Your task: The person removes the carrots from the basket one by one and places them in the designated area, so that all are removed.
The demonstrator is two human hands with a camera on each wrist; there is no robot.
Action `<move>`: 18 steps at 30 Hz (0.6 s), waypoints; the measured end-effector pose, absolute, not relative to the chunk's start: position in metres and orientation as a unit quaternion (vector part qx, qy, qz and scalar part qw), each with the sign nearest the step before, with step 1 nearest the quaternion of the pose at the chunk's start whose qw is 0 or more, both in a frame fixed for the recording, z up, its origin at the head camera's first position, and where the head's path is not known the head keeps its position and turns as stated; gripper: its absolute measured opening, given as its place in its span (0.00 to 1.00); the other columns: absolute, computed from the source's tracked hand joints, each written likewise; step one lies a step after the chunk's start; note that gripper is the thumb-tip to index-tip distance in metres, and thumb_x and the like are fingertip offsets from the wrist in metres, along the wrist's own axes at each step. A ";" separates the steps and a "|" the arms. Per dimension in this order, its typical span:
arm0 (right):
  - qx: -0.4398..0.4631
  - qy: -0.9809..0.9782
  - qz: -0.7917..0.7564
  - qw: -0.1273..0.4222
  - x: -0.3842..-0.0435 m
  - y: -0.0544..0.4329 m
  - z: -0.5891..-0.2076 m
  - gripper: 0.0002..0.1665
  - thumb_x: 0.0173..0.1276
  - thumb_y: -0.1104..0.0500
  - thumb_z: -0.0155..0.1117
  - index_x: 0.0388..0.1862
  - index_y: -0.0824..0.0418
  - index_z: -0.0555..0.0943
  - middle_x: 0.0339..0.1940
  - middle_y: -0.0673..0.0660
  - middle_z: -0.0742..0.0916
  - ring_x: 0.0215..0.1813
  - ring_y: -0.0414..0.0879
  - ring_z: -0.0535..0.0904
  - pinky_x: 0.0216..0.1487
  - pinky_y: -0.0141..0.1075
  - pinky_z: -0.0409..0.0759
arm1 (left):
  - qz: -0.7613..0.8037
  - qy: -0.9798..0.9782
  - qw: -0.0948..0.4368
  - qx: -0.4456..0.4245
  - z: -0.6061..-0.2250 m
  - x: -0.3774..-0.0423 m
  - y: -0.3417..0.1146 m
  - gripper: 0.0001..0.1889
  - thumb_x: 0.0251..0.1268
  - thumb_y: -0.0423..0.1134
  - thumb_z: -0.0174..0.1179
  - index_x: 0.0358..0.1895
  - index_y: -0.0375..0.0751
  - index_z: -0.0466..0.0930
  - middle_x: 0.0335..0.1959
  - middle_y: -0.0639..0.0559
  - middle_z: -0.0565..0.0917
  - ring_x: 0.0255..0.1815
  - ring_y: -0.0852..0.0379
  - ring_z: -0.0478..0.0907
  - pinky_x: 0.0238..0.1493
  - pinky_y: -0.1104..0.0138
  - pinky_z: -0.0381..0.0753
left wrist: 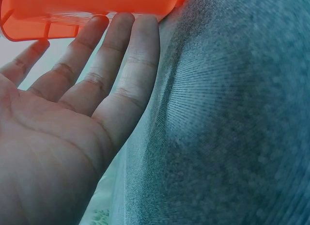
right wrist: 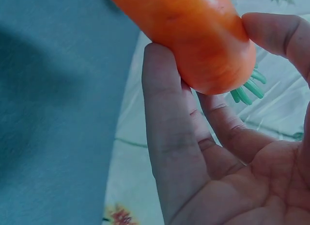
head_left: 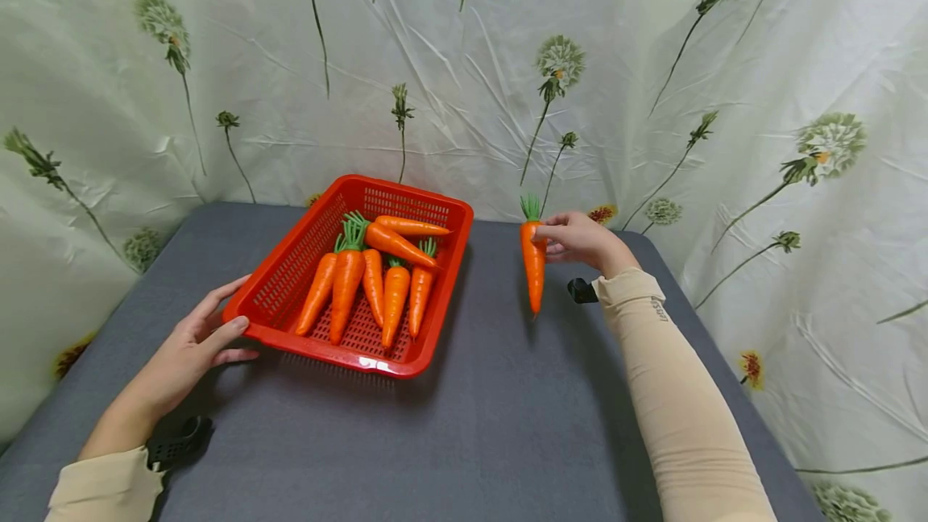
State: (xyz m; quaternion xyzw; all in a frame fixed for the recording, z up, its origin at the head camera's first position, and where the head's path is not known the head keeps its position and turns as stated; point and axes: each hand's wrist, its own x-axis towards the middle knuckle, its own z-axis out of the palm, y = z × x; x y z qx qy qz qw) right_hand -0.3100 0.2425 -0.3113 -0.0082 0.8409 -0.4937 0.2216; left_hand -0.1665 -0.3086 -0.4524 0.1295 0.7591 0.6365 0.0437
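Near its leafy top, an orange carrot (head_left: 534, 264) is pinched between the thumb and fingers of my right hand (head_left: 580, 240). Its green leaves point up and its tip hangs down over the table, to the right of a red plastic basket (head_left: 449, 296). In the right wrist view, the thumb is on one side of the carrot (right wrist: 203, 45) and the fingers are on the other. My left hand (head_left: 192, 349) is at the basket's near left corner, thumb at the rim. Its nearly straight fingers (left wrist: 128, 65) reach the basket's outer side in the left wrist view.
Several carrots (head_left: 348, 288) with green tops lie inside the basket, two of them crosswise at the back. A grey cloth covers the table (head_left: 464, 441). Behind and at the sides hangs a pale curtain (head_left: 449, 63) printed with dandelions.
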 end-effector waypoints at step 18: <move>0.048 0.835 -0.495 0.238 -0.306 0.290 -0.339 0.34 0.81 0.59 0.59 0.77 0.76 0.66 0.49 0.54 0.87 0.47 0.41 0.87 0.61 0.38 0.88 | 0.617 0.777 0.038 0.119 -0.452 -0.165 -0.308 0.35 0.87 0.34 0.52 0.88 0.57 0.51 0.66 0.72 0.70 0.55 0.74 0.83 0.44 0.66 0.92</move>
